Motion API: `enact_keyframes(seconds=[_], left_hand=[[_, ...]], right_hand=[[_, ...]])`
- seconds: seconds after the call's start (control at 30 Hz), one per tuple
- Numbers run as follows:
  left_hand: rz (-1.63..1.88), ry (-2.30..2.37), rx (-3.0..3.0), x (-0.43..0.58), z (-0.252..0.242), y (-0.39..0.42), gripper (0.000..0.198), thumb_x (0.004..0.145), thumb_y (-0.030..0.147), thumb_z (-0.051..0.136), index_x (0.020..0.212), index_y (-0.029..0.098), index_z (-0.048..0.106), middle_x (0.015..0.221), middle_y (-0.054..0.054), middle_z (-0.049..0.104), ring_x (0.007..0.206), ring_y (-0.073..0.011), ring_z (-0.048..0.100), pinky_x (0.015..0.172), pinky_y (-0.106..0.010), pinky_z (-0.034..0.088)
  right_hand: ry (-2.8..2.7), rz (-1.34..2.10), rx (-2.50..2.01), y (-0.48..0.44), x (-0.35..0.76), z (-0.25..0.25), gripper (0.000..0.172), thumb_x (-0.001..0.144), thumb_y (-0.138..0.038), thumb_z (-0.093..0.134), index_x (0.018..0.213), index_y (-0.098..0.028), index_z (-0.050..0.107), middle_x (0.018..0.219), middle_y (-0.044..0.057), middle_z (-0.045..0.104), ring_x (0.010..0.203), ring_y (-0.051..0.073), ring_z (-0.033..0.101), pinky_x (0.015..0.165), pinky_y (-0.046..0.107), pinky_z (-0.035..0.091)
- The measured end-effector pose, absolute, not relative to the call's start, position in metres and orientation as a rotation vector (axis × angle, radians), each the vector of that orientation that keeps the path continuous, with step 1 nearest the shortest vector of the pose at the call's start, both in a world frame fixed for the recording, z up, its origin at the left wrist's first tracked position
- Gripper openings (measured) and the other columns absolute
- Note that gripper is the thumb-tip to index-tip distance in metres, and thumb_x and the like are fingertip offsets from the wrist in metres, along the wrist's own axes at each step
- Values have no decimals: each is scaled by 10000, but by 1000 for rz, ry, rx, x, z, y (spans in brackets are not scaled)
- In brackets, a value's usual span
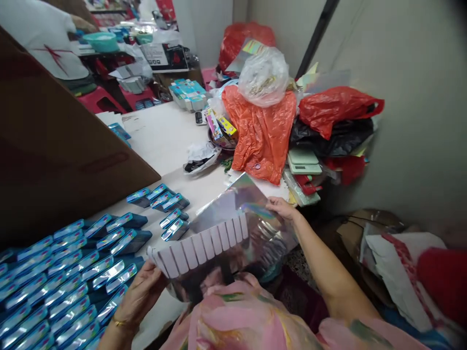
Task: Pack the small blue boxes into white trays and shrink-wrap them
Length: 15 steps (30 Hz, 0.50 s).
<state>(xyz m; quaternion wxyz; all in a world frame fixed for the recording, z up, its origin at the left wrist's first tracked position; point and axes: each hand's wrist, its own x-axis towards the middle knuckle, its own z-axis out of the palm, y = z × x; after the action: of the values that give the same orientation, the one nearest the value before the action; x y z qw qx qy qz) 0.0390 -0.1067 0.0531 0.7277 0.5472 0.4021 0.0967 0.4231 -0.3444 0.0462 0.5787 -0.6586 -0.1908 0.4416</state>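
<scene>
A shiny, mirror-like holographic sticker sheet [233, 267] is tilted in front of my body, with a row of several white rectangular strips [207, 243] along it. At the sheet's lower left edge, my left hand [148, 284] is closed on it. My right hand [282, 209] pinches its far right edge between thumb and fingers. Close to my left hand stand many small blue boxes [120, 277] with glossy tops, set out in slanting rows. A few more blue boxes [175, 229] stand just beyond the sheet's left end.
A large brown cardboard panel [73, 136] rises on the left. Across the white table [156, 131] lie orange [262, 131] and red plastic bags [339, 107], a small scale [303, 161] and a bowl with colourful packets [222, 133]. Another person's white shirt [44, 29] shows at upper left.
</scene>
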Motion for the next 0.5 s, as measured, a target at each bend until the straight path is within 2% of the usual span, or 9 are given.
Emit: enact_keyframes(seconds=[0.07,0.2,0.27,0.33,0.4,0.5], left_hand=[[167,798,1510,49,73,-96,314,722,424,569,943,202,565,943,-68,638,853,-214,595,777,-358,477],[261,487,2260,70,101,-92,195,705,381,586,757,195,612,1144,-78,547,1093,-260,468,942,-395,365],[198,277,2380,72,106,-99,170,733,359,550,756,203,615,1066,-72,584,1027,-233,513,898,-351,405],[57,127,2371,65,107,-107,159,760,331,519,799,207,610,874,-51,630,833,-183,582,763,-276,466],[24,96,2353,53,105,-114,150,767,309,513,826,205,603,784,-33,631,728,-159,588,681,-239,474],[39,136,2331,36,104,-123,123,774,278,508,822,206,596,805,-32,632,741,-160,591,679,-238,476]], right_hand=[[-474,1099,-1486,-348,381,54,190,646,-328,625,668,-153,553,549,-62,476,484,65,409,520,198,372],[-687,1139,-1465,-344,300,72,197,701,-331,589,759,-144,607,626,-40,532,580,86,463,583,204,379],[-759,1127,-1499,-348,269,81,213,726,-337,567,788,-140,620,661,-34,552,621,93,479,611,205,381],[-780,1090,-1548,-360,242,91,253,767,-356,515,819,-138,634,696,-24,575,646,102,497,622,207,383],[-800,1043,-1623,-376,218,100,291,781,-383,496,900,-159,639,775,-13,610,706,121,530,650,214,390],[-832,930,-1833,-399,186,101,438,656,-421,642,1055,-245,591,893,-15,638,806,167,567,687,225,396]])
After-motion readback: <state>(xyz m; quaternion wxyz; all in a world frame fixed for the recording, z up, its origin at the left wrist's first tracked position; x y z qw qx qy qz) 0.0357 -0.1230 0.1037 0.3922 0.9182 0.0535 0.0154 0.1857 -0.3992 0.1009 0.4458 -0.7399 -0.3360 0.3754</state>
